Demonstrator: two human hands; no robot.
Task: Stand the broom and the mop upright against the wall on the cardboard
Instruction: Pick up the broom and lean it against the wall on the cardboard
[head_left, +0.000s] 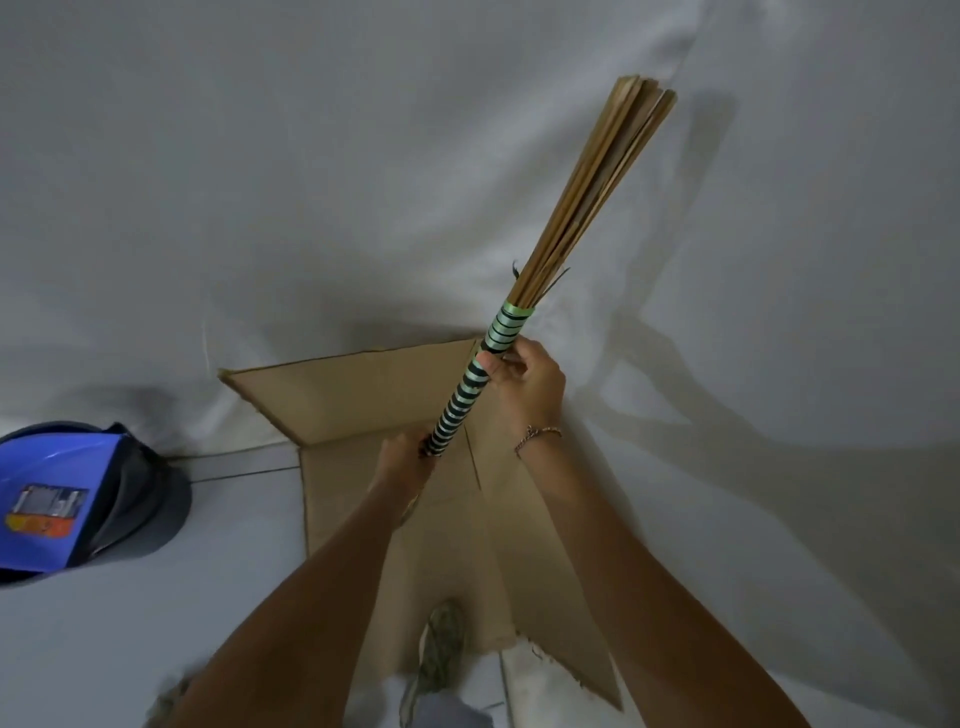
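Broom (524, 317) first: you have it off the floor in both hands, handle end toward you and the bundle of tan sticks pointing up and away at the white wall (311, 156). Your left hand (402, 460) is closed around the butt of the green-and-black striped handle; your right hand (524, 384) is wrapped around it higher up, just below the pale green band where the sticks begin. The broom is tilted, leaning up to the right, and I judge it is not yet resting on anything.

So the step in hand looks like placing the broom, the first of the two items. The flattened cardboard (363, 405) lies on the floor straight ahead, its far flap running up against the base of the wall, and your shoe (441, 644) stands on its near edge. The next move calls for bringing one end down onto the cardboard close to the wall, then easing the other end back until it leans there steadily before you let go. A round handle on smooth cardboard may slide, so set it down squarely.

Counted: one broom, one sheet of cardboard, two hands, one shoe in view. No mop shows here, so you will have to fetch it afterwards. Off to the left, well apart from the cardboard, sits one blue bin (57, 499).
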